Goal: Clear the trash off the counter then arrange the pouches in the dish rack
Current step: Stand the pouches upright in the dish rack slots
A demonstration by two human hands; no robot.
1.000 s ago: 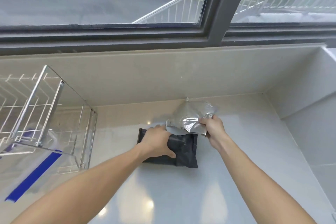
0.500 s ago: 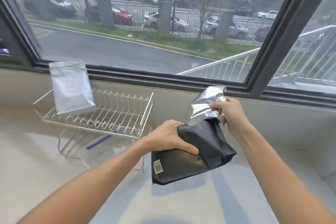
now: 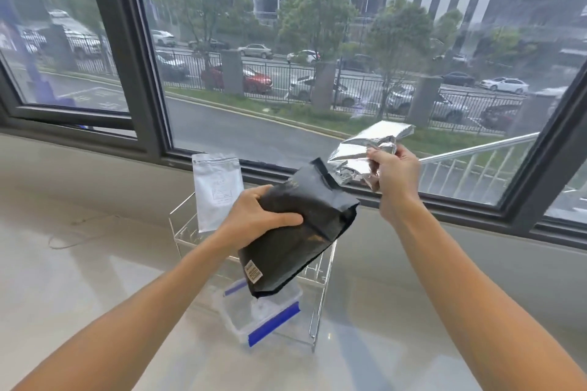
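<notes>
Your left hand (image 3: 259, 217) is curled round the upper part of a black pouch (image 3: 297, 233), thumb across its front face, and holds it tilted in the air above the dish rack (image 3: 320, 276). The pouch's top edge points up and to the right, while its bottom corner with a small label hangs low over the rack. Your right hand (image 3: 392, 173) pinches a crumpled silver foil pouch (image 3: 360, 149), raised higher and to the right of the black one, in front of the window (image 3: 286, 73). The 2 pouches sit just beside each other near the black pouch's top edge; whether they touch is unclear.

The wire rack stands on the pale counter (image 3: 79, 279), in the middle of the view. 1 white pouch (image 3: 217, 190) stands upright at the rack's far left side, close to the window sill. Under the rack lies a clear plastic container (image 3: 263, 314) with blue strips along its edges.
</notes>
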